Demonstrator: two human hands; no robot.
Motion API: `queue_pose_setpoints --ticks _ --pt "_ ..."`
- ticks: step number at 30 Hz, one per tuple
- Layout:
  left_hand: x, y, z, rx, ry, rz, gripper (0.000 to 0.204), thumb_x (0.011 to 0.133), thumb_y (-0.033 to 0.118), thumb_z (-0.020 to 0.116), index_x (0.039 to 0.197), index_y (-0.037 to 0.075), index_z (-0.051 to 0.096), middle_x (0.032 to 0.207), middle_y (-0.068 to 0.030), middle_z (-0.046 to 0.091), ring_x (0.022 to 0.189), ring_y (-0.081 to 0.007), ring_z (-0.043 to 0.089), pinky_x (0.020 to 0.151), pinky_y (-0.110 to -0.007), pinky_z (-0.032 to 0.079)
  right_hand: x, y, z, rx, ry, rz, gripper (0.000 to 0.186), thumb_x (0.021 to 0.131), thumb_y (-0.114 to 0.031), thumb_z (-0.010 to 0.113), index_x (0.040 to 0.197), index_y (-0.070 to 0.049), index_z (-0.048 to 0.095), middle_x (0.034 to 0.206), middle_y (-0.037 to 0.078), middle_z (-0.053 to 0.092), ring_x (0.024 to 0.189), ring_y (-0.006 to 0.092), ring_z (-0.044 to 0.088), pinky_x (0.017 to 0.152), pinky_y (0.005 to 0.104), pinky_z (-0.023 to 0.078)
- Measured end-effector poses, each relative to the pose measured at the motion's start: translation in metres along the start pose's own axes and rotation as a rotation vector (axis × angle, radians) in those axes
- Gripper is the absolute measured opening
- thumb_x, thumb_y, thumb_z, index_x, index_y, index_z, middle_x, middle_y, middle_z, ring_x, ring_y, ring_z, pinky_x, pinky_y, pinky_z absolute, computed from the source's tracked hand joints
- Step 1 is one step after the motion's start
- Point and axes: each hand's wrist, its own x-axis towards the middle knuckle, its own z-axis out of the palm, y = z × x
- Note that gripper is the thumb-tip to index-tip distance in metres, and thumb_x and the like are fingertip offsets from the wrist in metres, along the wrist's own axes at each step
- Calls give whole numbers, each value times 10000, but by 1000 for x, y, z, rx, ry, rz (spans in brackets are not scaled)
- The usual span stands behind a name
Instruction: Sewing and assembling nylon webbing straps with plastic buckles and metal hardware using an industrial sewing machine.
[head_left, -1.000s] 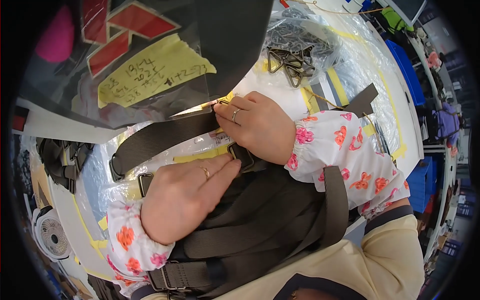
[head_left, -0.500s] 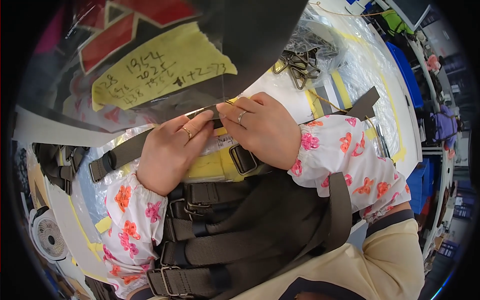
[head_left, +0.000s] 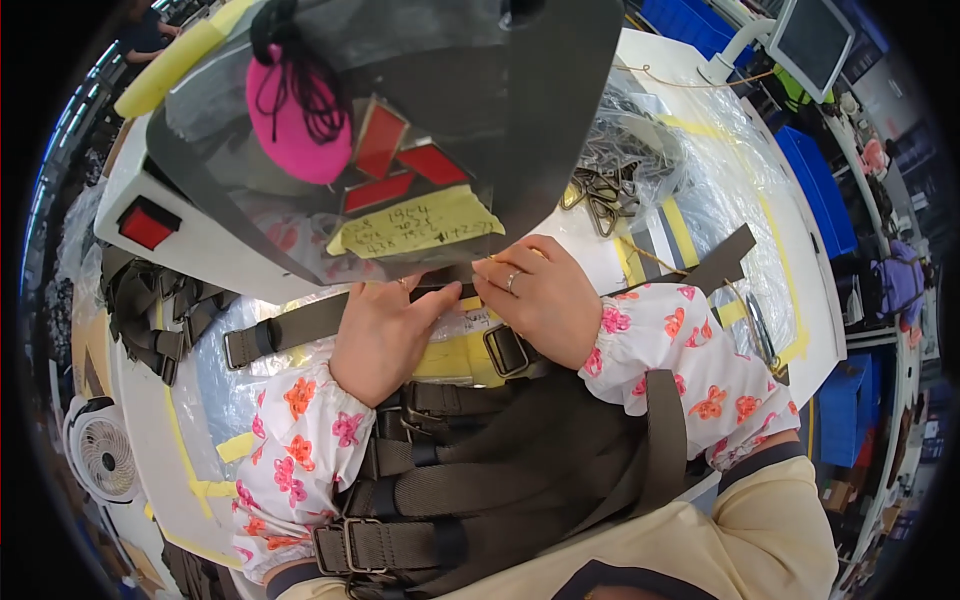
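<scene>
Both hands are at a dark olive webbing strap (head_left: 292, 325) that runs across the table below the machine head (head_left: 420, 60). My left hand (head_left: 385, 335) is closed on the strap, its thumb and fingers pinching it. My right hand (head_left: 540, 305) has bent fingers closed on the same strap, just to the right. The machine head's lower edge partly hides the fingertips and the stretch they hold. At the strap's left end is a metal buckle (head_left: 238, 350); its flat tail (head_left: 725, 258) shows past my right sleeve. Another buckle (head_left: 507, 350) lies below my right hand.
A heap of olive straps with buckles (head_left: 520, 450) covers my lap and the table's near edge. More straps (head_left: 165, 320) lie at the left, above a white fan (head_left: 105, 455). Metal hooks (head_left: 612, 195) sit by a plastic bag, near tweezers-like tools (head_left: 765, 340).
The view has tilted up, showing more of the machine head, its pink pad and a screen at the far right. Both hands keep hold of the strap, slightly closer together.
</scene>
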Motion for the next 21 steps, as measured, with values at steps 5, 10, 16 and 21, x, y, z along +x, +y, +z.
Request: queue_pose_setpoints --ticks 5,10,16,21 --pt "0 0 -4 -116 -24 -66 260 707 14 627 955 88 651 980 -155 627 831 -308 617 715 -366 497 5 -1 -3 15 5 1 262 653 -115 595 902 -43 632 995 30 622 940 166 557 846 333 421" --pt "4 -1 -3 -123 13 -54 251 704 26 641 948 84 657 1003 -149 633 861 -305 622 744 -347 500 5 3 -3 63 34 19 252 647 -117 599 886 -47 634 960 12 621 915 159 557 844 338 410" --pt "3 -2 -3 -84 -18 -64 220 711 36 643 929 69 661 1025 -140 633 863 -307 630 727 -341 516 5 3 -1 26 12 34 196 663 -129 591 828 -42 650 941 27 616 900 163 539 891 390 398" --pt "4 -5 -3 -74 -50 -112 236 712 27 630 942 74 661 1029 -133 634 819 -294 639 688 -324 528 7 4 -5 15 0 29 241 642 -115 596 868 -44 640 933 5 606 919 158 537 898 380 378"
